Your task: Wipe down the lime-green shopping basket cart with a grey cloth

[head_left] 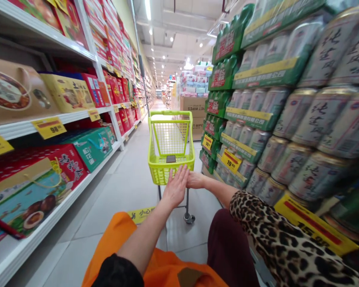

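Note:
A lime-green shopping cart (pixel 152 147) stands in the aisle just ahead of me. A small dark flat object (pixel 170 159) lies on its basket floor. My left hand (pixel 176 186) is open, its fingers stretched and close together, and lies flat at the cart's near rim. My right hand (pixel 195 180), on an arm in a leopard-print sleeve, reaches in from the right to the same rim. Its fingers are hidden behind my left hand. An orange garment (pixel 164 267) covers my front at the bottom of the view.
White shelves (pixel 77 115) with gift boxes and yellow price tags line the left side. Stacked packs of drink cans (pixel 287 119) stand close on the right. Cardboard boxes (pixel 194 107) are piled beyond the cart. A yellow floor sticker (pixel 141 215) lies near the cart's wheel (pixel 189 218).

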A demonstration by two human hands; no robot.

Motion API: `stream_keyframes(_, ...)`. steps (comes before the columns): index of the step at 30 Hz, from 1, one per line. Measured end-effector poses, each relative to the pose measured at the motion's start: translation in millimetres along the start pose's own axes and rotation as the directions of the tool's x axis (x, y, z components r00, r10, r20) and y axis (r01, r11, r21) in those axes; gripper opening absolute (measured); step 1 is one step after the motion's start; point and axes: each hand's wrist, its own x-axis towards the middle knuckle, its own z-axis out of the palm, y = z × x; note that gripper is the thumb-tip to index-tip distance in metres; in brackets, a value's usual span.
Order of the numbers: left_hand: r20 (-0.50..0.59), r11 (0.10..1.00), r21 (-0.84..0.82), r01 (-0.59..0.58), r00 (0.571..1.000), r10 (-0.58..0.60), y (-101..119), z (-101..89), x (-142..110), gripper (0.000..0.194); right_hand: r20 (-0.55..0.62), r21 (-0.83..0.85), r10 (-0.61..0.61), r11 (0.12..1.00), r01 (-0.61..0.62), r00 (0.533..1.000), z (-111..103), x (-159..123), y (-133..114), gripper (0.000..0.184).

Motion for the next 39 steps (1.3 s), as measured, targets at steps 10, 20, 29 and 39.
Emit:
stream_keyframes(10, 0.063, 0.913, 0.156, 0.376, 0.919, -0.389, -35, 34.8, -63, 0.072, -0.195, -0.116, -0.032, 0.993, 0.009, 0.980, 10, -5, 8, 0.038)
stream_keyframes(20, 0.153, 0.911, 0.163, 0.379, 0.903, -0.402, -40, 29.2, -68, 0.072, -0.095, 0.112, -0.038, 0.992, 0.048, 0.995, 9, 17, -6, 0.041)
stream_keyframes(29, 0.104, 0.886, 0.161, 0.434, 0.886, -0.453, -50, 27.1, -59, 0.072, -0.153, 0.115, 0.052, 0.993, -0.034, 0.987, 23, 17, -12, 0.041)
stream_keyframes(39, 0.077, 0.878, 0.149, 0.455, 0.880, -0.469, -55, 20.3, -49, 0.070, -0.289, 0.024, 0.119, 0.993, -0.117, 0.950, -21, 74, 2, 0.047)
